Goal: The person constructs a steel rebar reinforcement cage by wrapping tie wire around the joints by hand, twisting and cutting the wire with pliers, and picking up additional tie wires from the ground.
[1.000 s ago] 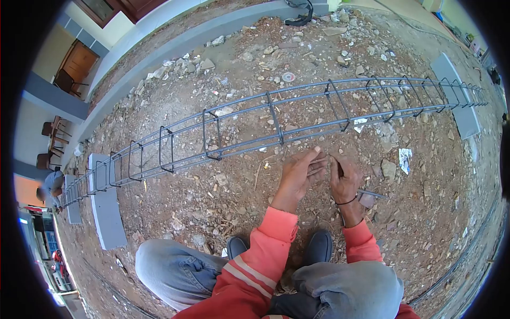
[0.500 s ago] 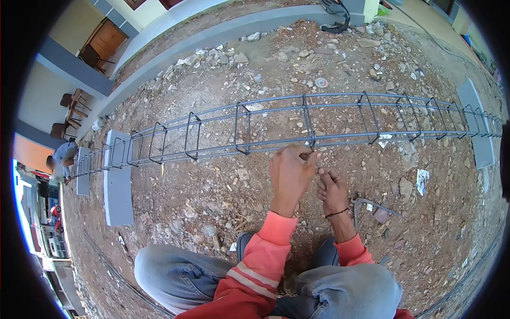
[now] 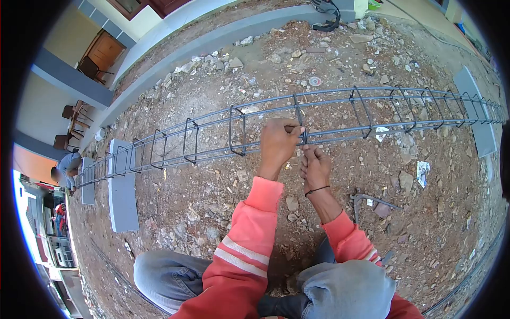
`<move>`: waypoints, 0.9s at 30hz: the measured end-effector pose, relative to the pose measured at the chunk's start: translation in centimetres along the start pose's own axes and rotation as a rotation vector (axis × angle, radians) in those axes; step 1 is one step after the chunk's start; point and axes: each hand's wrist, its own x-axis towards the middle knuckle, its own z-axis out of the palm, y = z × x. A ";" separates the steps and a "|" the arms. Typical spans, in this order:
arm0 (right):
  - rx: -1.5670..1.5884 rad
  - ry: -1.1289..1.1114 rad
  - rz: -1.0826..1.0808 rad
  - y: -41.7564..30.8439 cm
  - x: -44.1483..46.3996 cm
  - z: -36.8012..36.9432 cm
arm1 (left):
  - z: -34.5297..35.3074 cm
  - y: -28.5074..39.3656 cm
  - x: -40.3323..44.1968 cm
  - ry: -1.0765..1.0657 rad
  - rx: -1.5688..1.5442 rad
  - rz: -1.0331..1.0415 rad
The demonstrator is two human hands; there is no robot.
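Observation:
A long rebar cage (image 3: 212,156) of steel bars and square stirrups (image 3: 357,109) stretches across the view in front of me. My left hand (image 3: 279,142) is closed at the near bars, its thumb and finger pinched beside a stirrup's corner. What lies between those fingertips is too small to make out. Just below that joint, my right hand (image 3: 315,168) is closed too, thumb against forefinger; anything in its pinch is hidden. On the soil right of my right hand lies a pair of pincers (image 3: 372,200).
Grey blocks (image 3: 121,186) support the cage on the left, and another grey slab (image 3: 475,114) is under its right end. A person (image 3: 68,166) crouches at the far left end. Stones and scraps litter the ground; a low wall (image 3: 234,31) runs behind.
Both hands have moved forward and slightly left, up to the stirrup joint. My right hand has come closer under the near bars. The view has shifted slightly.

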 end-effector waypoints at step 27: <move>-1.807 -0.371 -0.898 -12.4 0.8 1.3 | 0.7 0.1 -1.5 0.061 -0.053 0.085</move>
